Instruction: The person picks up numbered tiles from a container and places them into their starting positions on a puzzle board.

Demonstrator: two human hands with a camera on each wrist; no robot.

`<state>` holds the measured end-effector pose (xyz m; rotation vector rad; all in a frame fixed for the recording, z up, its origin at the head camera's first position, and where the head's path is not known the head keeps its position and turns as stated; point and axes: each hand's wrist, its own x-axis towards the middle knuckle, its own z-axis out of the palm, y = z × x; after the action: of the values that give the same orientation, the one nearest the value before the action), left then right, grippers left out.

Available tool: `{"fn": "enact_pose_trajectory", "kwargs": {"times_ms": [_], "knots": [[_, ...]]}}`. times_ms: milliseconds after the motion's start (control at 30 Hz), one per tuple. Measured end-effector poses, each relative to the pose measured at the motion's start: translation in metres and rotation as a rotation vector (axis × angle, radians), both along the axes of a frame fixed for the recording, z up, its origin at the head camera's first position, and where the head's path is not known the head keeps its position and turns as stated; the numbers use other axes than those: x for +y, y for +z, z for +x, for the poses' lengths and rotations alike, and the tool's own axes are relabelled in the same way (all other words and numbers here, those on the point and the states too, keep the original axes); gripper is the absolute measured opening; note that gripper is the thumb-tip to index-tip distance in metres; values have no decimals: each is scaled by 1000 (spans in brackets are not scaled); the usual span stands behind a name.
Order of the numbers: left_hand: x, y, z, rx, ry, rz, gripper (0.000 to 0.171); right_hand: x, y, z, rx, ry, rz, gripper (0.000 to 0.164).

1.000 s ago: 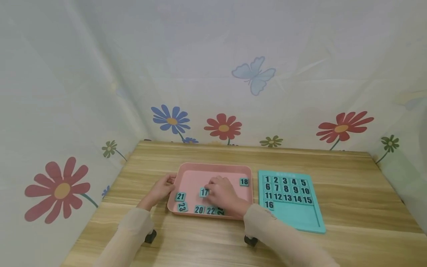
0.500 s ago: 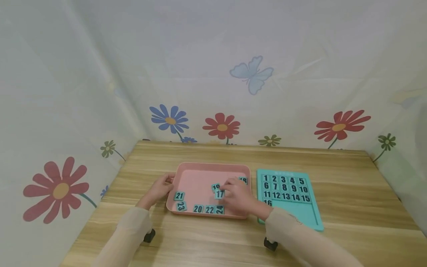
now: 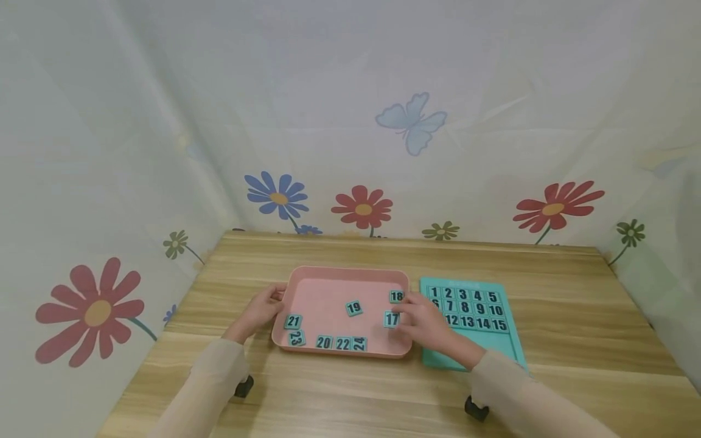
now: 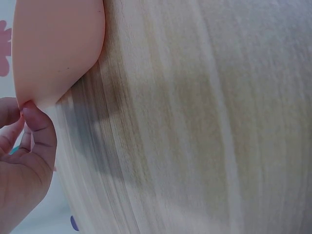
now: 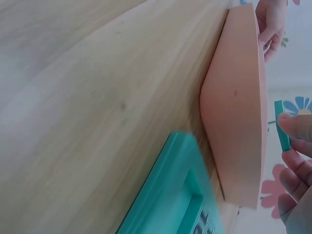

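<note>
Here the 17 tile [image 3: 391,319] is pinched by the right hand [image 3: 428,321], the nearer one, at the tray's [image 3: 323,298] right end, the board [image 3: 504,342] lying just to its right, while the tray's left rim is gripped by the left hand [image 3: 263,311].

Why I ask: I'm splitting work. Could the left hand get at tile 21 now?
Probably yes: tile 21 lies uncovered near the left hand, but that hand pinches the tray and may need to let go.
</note>
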<state>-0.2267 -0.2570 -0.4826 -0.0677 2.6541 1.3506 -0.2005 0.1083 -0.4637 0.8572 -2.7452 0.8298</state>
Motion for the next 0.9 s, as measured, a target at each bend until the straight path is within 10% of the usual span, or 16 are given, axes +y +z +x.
{"fn": "enact_pose_trajectory", "kwargs": {"times_ms": [900], "knots": [[2,3,2,19,-8,-6,45,93,-11,0,-25,-67,126,29]]}}
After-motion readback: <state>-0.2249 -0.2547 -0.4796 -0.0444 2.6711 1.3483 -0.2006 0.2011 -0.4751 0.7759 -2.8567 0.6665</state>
